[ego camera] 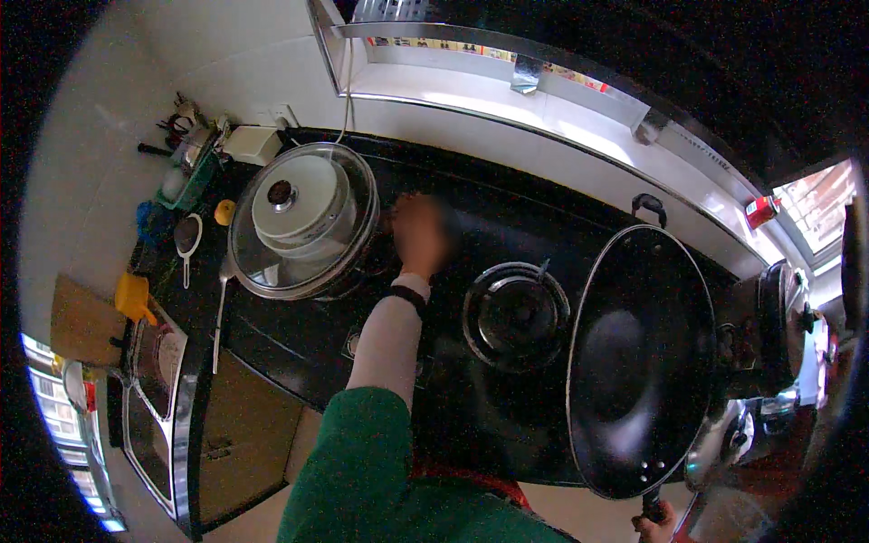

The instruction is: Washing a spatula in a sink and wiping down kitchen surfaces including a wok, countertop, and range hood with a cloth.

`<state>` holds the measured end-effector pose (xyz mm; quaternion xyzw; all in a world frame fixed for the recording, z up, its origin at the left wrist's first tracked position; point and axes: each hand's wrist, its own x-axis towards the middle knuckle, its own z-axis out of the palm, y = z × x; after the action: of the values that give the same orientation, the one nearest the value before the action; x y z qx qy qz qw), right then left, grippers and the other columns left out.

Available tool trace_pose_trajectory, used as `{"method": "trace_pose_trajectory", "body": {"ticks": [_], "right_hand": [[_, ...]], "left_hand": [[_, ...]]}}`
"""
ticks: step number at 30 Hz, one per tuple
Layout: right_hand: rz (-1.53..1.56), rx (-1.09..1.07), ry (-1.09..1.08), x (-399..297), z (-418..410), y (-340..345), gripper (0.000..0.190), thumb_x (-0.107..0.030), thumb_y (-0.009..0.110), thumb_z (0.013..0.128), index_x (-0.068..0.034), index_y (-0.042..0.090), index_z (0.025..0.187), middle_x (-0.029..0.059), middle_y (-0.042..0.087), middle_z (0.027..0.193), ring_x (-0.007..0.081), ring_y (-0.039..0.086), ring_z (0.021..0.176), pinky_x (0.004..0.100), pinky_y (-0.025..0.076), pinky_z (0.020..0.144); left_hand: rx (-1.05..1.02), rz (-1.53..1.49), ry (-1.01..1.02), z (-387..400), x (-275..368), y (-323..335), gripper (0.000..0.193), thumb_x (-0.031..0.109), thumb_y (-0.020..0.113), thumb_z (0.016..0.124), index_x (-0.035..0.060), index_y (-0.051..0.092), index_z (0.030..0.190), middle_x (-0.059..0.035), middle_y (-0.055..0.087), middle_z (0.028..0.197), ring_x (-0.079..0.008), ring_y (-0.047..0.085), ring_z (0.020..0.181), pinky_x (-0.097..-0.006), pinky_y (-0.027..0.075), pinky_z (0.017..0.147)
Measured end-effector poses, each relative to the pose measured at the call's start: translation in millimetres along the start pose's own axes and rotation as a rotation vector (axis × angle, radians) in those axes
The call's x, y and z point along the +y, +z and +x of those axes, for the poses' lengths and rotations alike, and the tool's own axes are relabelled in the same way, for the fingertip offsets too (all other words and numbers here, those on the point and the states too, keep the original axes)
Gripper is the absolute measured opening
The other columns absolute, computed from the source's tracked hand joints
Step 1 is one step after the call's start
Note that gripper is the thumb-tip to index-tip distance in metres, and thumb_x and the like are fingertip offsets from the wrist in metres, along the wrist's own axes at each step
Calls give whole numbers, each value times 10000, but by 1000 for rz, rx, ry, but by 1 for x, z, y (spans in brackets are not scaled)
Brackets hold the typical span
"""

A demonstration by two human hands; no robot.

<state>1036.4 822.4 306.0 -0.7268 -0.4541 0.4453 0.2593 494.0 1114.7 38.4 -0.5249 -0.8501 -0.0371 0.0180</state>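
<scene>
A large black wok point(631, 360) is tilted up at the right, its dark inside in view. My right hand point(657, 522) grips its black handle at the bottom edge of the picture. Reaching over the black hob point(475, 421), my left hand point(421, 234) is blurred, so its fingers cannot be made out. Left of that hand stands a pan with a glass lid point(305, 271), topped by a pale round pot or bowl point(305, 197) seen around the lid's knob. Between my left arm and the wok is a round burner point(521, 315).
A ladle point(220, 319), a small strainer point(188, 237) and a yellow round fruit point(225, 212) lie at the left. Beyond them are a green utensil basket point(193, 180) and a sink point(153, 407). Metal cookware point(730, 441) stands right of the wok.
</scene>
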Motion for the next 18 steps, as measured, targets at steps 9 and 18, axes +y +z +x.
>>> {"method": "trace_pose_trajectory", "body": {"ticks": [9,18], "right_hand": [[42,78,-41,-27,28,7,209,-151,576,687,1,524,821,23,481,702,121,435,623,262,367,581],[81,108,59,-37,37,5,173,-127,565,684,-14,535,811,48,505,703,142,477,621,273,382,570]], "left_hand": [[-89,-494,738,41,42,29,317,271,567,752,228,602,1064,-51,353,1318,-371,270,1215,-430,243,1004],[37,-241,251,10,49,-42,307,235,618,731,193,587,1033,-76,478,1159,-291,451,1063,-417,380,884]]}}
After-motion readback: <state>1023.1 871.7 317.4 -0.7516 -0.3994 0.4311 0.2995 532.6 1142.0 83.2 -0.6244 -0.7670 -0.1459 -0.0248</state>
